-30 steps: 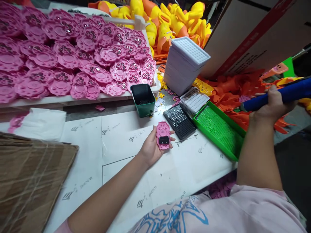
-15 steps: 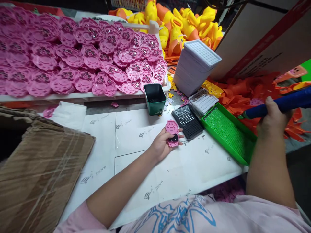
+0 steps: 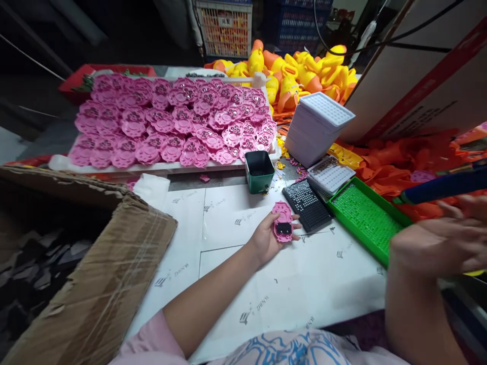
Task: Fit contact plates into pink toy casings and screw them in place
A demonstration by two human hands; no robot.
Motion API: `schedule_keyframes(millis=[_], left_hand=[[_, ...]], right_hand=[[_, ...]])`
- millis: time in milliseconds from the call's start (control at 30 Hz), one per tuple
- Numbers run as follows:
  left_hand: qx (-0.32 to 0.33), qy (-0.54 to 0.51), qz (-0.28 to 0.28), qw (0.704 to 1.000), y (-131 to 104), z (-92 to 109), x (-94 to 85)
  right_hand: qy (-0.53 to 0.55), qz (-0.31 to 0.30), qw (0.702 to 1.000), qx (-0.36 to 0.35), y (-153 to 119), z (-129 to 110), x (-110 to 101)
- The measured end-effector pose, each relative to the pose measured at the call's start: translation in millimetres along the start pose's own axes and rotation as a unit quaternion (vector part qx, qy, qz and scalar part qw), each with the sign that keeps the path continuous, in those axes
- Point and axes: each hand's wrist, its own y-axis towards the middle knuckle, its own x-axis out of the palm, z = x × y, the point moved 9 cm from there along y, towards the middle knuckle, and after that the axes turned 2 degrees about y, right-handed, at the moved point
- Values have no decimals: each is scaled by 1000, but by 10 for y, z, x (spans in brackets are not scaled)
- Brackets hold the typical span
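My left hand (image 3: pixel 268 235) is closed on a pink plastic toy part (image 3: pixel 282 215), gripped at its edge by the thumb. A black rectangular piece (image 3: pixel 283 228) sits in the part's lower half. Over at the right, my right hand (image 3: pixel 437 248) has its fingers apart and somewhat blurred. Just beyond them is a blue powered screwdriver (image 3: pixel 445 187) with a green nose, apart from the palm. A black screw tray (image 3: pixel 307 205) with rows of small screws lies beside my left fingertips. The green tray (image 3: pixel 369 213) holds many small shiny pieces.
A dark green tub (image 3: pixel 259 172) stands at the table's back edge. Behind it, pink parts (image 3: pixel 178 121) fill a white tray. White perforated trays (image 3: pixel 317 129) are stacked at the back. A cardboard box (image 3: pixel 114 263) stands left; orange and yellow toy parts (image 3: pixel 289 83) are heaped behind.
My right hand has loosened from the screwdriver and moved down, toward me. My left thumb has shifted off the black piece. The view has tilted up and turned left.
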Motion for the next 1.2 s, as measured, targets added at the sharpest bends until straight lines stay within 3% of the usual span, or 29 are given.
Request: schedule_keyframes(millis=[33, 133, 200, 333, 467, 600, 867, 1033, 1200], left_hand=[[-2, 1, -3, 1000, 10, -6, -9], [9, -15, -7, 1000, 32, 5, -23], [21, -34, -3, 999, 34, 21, -26], [15, -61, 9, 998, 20, 9, -17], [-10, -84, 11, 996, 16, -29, -15], [-27, -123, -18, 992, 21, -52, 26], [-48, -165, -57, 984, 71, -81, 62], [-39, -180, -77, 980, 62, -44, 113], [8, -90, -57, 994, 33, 3, 105]], right_hand=[[76, -4, 997, -9, -110, -196, 158], [159, -180, 962, 133, -479, -375, 845], [166, -238, 945, 152, -667, -463, 1039], [147, -365, 916, 72, -956, -595, 1150], [171, -444, 878, 50, -1176, -568, 1152], [156, -476, 865, -15, -1287, -611, 1195], [131, -470, 868, -96, -1352, -639, 1194], [112, -475, 865, -115, -1357, -627, 1177], [82, -442, 888, -99, -1262, -568, 1158]])
